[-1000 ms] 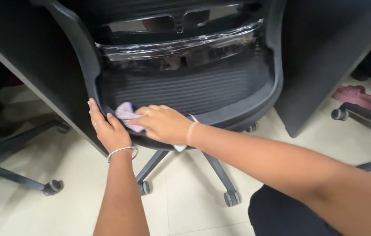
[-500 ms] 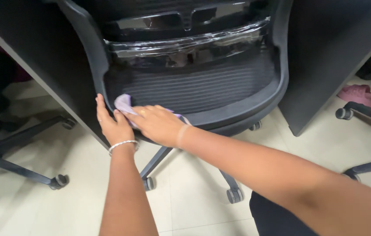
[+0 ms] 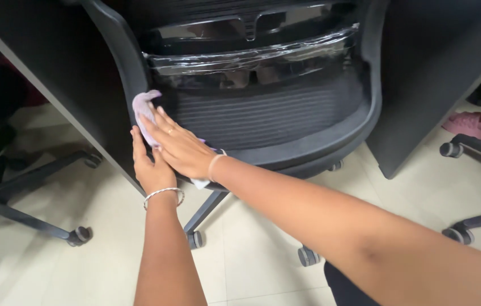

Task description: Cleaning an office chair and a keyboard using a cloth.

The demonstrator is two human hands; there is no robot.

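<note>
- Pale floor tiles [image 3: 251, 249] fill the lower part of the view, with dark desk panels [image 3: 53, 73] standing at the upper left and upper right.
- An office chair [image 3: 308, 144] with a black frame stands between the panels; its ribbed mesh back faces the camera, and a strip of shiny plastic wrap [image 3: 251, 59] runs across the back above the mesh.
- The right hand [image 3: 181, 150] lies flat on a lilac cloth [image 3: 144, 110], pressing it against the left edge of the chair frame; the fingers are stretched out, not clenched, and the cloth bunches up past the fingertips.
- A corner of the cloth also shows under the wrist, at the lower rim of the frame.
- The left hand [image 3: 149, 161] rests just beside the right one, its fingers extended upward and laid against the outer left side of the frame; it grasps nothing that can be seen.
- A silver bracelet [image 3: 164, 194] circles the left wrist.
- Below the seat, the chair's wheels [image 3: 195, 239] stand on the floor.
- Another chair's base [image 3: 30, 221] lies near the left edge of the floor.
- A pink slipper [image 3: 475, 127] sits at the right edge, near a third wheeled base [image 3: 467, 226].
</note>
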